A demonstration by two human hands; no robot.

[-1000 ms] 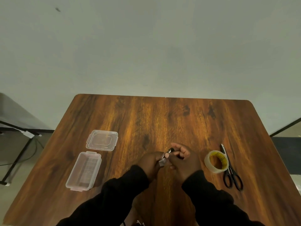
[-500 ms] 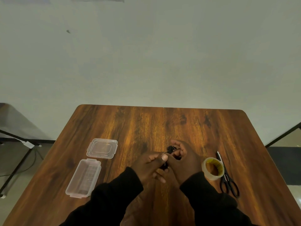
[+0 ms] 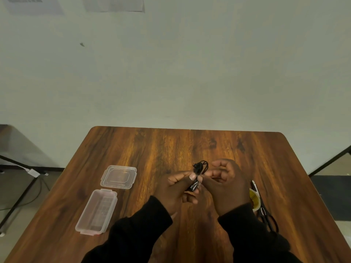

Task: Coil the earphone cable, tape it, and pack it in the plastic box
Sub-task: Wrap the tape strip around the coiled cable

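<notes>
A wooden counter (image 3: 152,149) with dark grain and rounded corners stands against a plain pale wall (image 3: 190,73). Above its middle, the left hand (image 3: 176,188) and the right hand (image 3: 226,183) both pinch the coiled black earphone cable (image 3: 199,173) in a narrow grip. The clear plastic box (image 3: 96,211) and its lid (image 3: 118,177) lie at left, while the right sleeve partly hides the tape roll (image 3: 254,200) and the scissors (image 3: 269,221).

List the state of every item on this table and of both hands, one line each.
earphone cable: coiled in a bundle, held above the table by both hands.
left hand: pinches the bundle.
right hand: pinches the bundle.
plastic box: open, nothing visible inside.
lid: off, flat beside the box.
tape roll: on the table, partly hidden by the right hand.
scissors: on the table, blades closed.
</notes>
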